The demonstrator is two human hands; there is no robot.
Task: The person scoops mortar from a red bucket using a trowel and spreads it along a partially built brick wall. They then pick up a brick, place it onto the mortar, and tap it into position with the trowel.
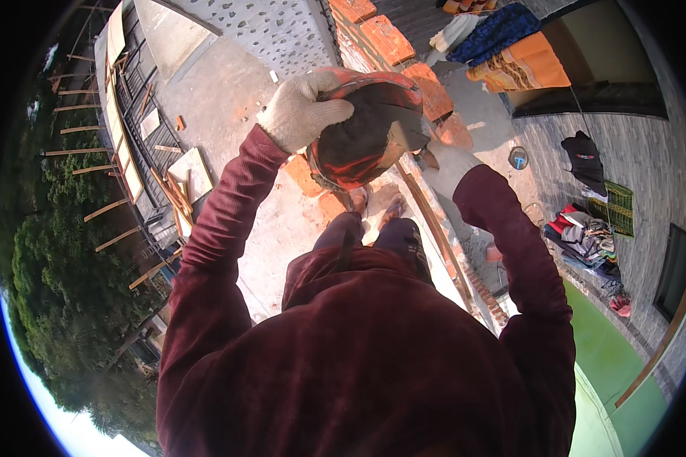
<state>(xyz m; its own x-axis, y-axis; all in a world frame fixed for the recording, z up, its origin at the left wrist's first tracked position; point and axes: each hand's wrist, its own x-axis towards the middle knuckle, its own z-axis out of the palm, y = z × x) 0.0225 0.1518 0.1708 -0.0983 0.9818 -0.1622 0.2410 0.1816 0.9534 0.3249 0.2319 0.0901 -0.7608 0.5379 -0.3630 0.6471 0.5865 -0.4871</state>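
Observation:
My left hand (305,113), in a pale knit glove, grips the rim of a round, red-and-dark mortar pan (362,137), thumb over its edge. The pan is held up in front of me and tilted, its dark inside showing. My right hand (448,166), also gloved, is at the pan's right side, closed on what looks like a trowel. The trowel's grey blade (408,137) reaches over the pan's edge. Most of the right fingers and the trowel's handle are hard to make out. Below the pan are orange bricks (303,174) and my feet.
A low brick wall with loose orange bricks (387,39) on top runs along my right. Beyond it hang towels (522,65), and a pile of clothes (587,238) lies by a grey wall. To the left are wood planks (177,199), a metal railing and trees (61,305).

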